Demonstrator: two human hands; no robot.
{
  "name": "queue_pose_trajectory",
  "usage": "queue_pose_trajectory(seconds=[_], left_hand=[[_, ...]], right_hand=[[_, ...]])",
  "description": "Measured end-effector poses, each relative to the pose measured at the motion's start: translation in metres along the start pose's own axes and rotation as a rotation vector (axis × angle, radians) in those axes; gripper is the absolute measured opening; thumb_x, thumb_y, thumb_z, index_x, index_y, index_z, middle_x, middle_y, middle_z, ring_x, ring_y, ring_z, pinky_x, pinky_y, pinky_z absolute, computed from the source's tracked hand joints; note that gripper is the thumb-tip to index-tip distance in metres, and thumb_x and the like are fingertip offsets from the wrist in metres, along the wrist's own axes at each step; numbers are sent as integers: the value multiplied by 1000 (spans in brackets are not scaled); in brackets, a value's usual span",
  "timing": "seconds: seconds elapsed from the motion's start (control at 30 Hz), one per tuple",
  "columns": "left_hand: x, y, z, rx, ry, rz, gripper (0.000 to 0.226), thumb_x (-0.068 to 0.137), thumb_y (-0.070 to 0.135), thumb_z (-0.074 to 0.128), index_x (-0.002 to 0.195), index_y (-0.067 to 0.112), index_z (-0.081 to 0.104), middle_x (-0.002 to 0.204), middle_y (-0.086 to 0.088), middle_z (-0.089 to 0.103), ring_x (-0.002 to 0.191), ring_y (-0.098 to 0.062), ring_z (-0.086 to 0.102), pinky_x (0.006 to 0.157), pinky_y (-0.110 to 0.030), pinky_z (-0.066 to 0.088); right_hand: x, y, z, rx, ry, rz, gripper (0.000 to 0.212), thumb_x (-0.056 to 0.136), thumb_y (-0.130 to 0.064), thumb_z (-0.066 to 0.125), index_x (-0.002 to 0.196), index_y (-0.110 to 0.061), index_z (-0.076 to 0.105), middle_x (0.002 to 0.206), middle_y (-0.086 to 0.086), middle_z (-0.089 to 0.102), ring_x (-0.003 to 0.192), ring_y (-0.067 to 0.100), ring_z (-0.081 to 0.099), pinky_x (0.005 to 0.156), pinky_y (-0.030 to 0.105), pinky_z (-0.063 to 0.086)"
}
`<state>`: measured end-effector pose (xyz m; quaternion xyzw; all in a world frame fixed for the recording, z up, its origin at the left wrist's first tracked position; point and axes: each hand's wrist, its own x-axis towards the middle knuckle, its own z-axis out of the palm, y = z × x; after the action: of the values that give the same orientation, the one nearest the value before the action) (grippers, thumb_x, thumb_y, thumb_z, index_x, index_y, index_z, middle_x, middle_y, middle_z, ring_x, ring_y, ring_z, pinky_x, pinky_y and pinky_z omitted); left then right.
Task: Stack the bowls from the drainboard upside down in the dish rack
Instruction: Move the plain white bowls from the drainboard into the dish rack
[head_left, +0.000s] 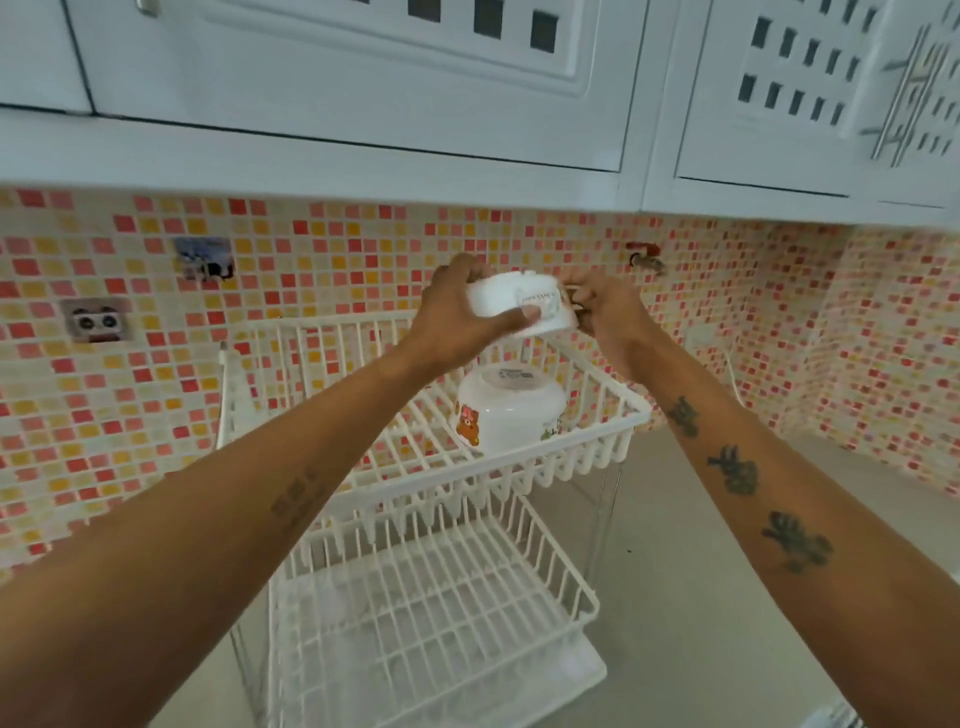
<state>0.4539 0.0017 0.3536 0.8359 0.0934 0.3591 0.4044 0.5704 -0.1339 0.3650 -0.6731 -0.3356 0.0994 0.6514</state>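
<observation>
Nearest, on the grey surface (727, 597): the empty lower tier (431, 613) of a white wire dish rack (597, 452). Above it, in the upper tier near its right rim: one white bowl (511, 415) upside down, bear stickers on its side, round base label too blurred to read. Higher, above that bowl: a second white bowl (519, 306), gripped by left hand (457, 312) and right hand (602, 306) from either side, printed band illegible. Farthest: mosaic wall tiles (363, 249), white cabinets (395, 78).

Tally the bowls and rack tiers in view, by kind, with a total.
Bowls: 2, one held by the left hand and right hand, one upside down on the top tier
Rack tiers: 2, top and bottom
Total: 4
</observation>
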Motion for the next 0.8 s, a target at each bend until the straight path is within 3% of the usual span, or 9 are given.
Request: queue_pose_trajectory(seconds=[0.1, 0.2, 0.3, 0.4, 0.5, 0.63, 0.8], left_hand=[[0, -18, 16, 146, -50, 50, 62, 56, 50, 84, 99, 29, 46, 115, -4, 50, 108, -27, 49, 82, -36, 50], [-1, -30, 29, 168, -72, 35, 61, 58, 40, 89, 99, 24, 47, 112, -3, 48, 110, -25, 42, 85, -32, 42], [-4, -35, 32, 257, -119, 35, 65, 60, 37, 89, 108, 18, 49, 119, -5, 47, 113, -23, 36, 90, -33, 38], [-8, -39, 33, 336, -158, 40, 65, 56, 37, 90, 100, 23, 44, 122, -6, 44, 115, -25, 32, 86, -28, 32], [-10, -42, 39, 432, -223, 46, 69, 52, 40, 91, 95, 24, 40, 112, -4, 39, 109, -24, 29, 85, -27, 31], [-13, -44, 42, 482, -269, 45, 70, 52, 42, 91, 96, 24, 39, 110, -1, 33, 105, -21, 25, 87, -28, 31], [-13, -46, 40, 504, -301, 32, 71, 57, 42, 89, 106, 17, 45, 118, -6, 35, 111, -24, 27, 89, -29, 30]], right_hand=[[7, 17, 3, -87, 0, 32, 37, 94, -24, 40, 110, 3, 60, 112, 20, 61, 94, 22, 55, 81, 36, 44], [9, 30, 10, -197, 19, 37, 35, 93, -32, 53, 111, -4, 60, 117, 13, 61, 97, 18, 56, 85, 34, 46], [12, 45, 14, -192, 27, 42, 29, 89, -30, 61, 108, -8, 59, 115, 5, 62, 91, 15, 59, 79, 31, 49], [10, 54, 18, -167, 16, 60, 17, 87, -24, 61, 100, -13, 57, 103, 1, 60, 90, 16, 57, 68, 27, 44], [11, 59, 18, -202, 19, 99, 20, 84, -18, 60, 103, -14, 57, 105, 3, 59, 92, 19, 57, 72, 33, 45], [12, 62, 18, -222, 4, 183, 21, 80, -12, 61, 101, -14, 58, 127, 9, 56, 107, 27, 56, 90, 43, 50], [11, 62, 20, -228, 5, 207, 23, 80, -13, 60, 103, -13, 57, 127, 12, 57, 110, 29, 56, 82, 38, 47]])
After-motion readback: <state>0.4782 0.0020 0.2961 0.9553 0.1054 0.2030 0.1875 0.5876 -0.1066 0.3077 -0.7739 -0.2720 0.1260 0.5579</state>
